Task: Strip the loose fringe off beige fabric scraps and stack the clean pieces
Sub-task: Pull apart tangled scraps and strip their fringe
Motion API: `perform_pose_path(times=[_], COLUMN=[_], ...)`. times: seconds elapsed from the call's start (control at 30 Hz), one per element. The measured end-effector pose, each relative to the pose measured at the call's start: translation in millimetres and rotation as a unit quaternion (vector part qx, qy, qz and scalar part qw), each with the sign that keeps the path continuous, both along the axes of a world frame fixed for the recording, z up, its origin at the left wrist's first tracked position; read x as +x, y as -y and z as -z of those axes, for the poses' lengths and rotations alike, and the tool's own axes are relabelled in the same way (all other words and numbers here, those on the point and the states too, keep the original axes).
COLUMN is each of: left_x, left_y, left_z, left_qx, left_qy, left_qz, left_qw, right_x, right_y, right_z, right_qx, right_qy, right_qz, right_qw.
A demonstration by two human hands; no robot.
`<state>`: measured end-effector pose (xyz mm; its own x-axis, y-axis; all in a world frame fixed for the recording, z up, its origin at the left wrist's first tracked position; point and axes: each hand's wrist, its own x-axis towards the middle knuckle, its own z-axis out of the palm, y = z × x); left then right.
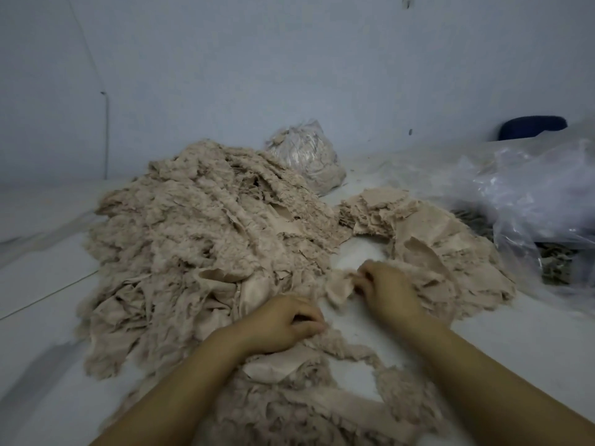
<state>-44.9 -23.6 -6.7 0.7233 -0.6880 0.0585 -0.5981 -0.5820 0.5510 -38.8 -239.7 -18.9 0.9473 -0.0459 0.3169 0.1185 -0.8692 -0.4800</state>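
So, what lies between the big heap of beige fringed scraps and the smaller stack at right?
Head view: between big heap and smaller stack, only bare white floor.

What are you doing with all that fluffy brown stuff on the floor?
A person is sorting beige fabric scraps. The right hand pinches a small frayed scrap, while the left hand grips a fringe strip beside it. A big heap of scraps lies to the left, and a smaller stack sits farther back, near clear plastic bags.
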Motion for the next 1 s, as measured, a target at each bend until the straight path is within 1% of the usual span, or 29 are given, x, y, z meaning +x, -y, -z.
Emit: perform_pose_path(times=[0.07,0.13,0.17,0.2,0.23,0.27,0.33,0.37,0.4,0.47,0.5,0.57,0.63,0.67,0.73,0.77,0.8,0.87,0.9,0.93,1.0], left_x=[-2,-4,-5,-7,-9,-12,-16,-17,-18,-18,-18,-17,-15,-14,-14,-16,-18,-22,-26,-29,-35], left_y=[-8,-20,-26,-32,-37,-41,-46,-47,-47,-48,-49,-49,-47,-46,-44,-44,-45,-49,-50,-49,-41], left_z=[-11,-27,-35,-43,-50,-54,-58,-57,-54,-47,-43,-39,-37,-35,-29,-28,-27,-29,-31,-32,-31], left_qx=[-0.022,-0.026,-0.016,0.014,0.067,0.132,0.228,0.250,0.269,0.292,0.277,0.211,0.154,0.140,0.122,0.095,0.058,-0.041,-0.085,-0.118,-0.153], left_qy=[0.023,0.039,0.035,0.027,0.022,0.022,0.035,0.040,0.044,0.068,0.078,0.045,0.013,-0.001,-0.016,-0.022,-0.022,-0.009,-0.011,-0.036,-0.090], left_qz=[-0.023,-0.042,-0.040,-0.031,-0.018,-0.007,0.007,0.011,0.013,0.015,0.008,-0.035,-0.073,-0.085,-0.097,-0.107,-0.111,-0.088,-0.076,-0.071,-0.084], left_qw=[0.999,0.998,0.998,0.999,0.997,0.991,0.973,0.967,0.962,0.954,0.958,0.976,0.985,0.986,0.988,0.989,0.992,0.995,0.993,0.990,0.980], right_x=[2,1,-1,-5,-11,-20,-44,-55,-64,-73,-77,-84,-86,-84,-78,-75,-73,-71,-69,-65,-61], right_y=[16,34,39,38,32,20,-9,-21,-30,-37,-39,-44,-51,-53,-58,-61,-63,-64,-62,-61,-61], right_z=[-18,-33,-36,-36,-34,-29,-12,-1,11,28,31,27,20,16,11,10,9,5,2,-2,-10], right_qx=[-0.001,-0.063,-0.077,-0.058,-0.015,0.032,0.101,0.112,0.099,0.056,0.053,0.062,0.052,0.038,-0.016,-0.021,0.015,0.167,0.234,0.287,0.371], right_qy=[0.071,0.098,0.102,0.114,0.127,0.121,0.040,-0.004,-0.032,-0.033,-0.016,0.045,0.095,0.093,0.054,0.040,0.035,0.033,0.029,0.021,-0.003], right_qz=[0.074,0.152,0.170,0.158,0.116,0.050,-0.103,-0.160,-0.199,-0.221,-0.215,-0.219,-0.247,-0.264,-0.290,-0.292,-0.280,-0.220,-0.191,-0.174,-0.176], right_qw=[0.995,0.982,0.977,0.979,0.985,0.991,0.989,0.981,0.974,0.973,0.975,0.973,0.963,0.959,0.955,0.955,0.959,0.961,0.953,0.942,0.912])
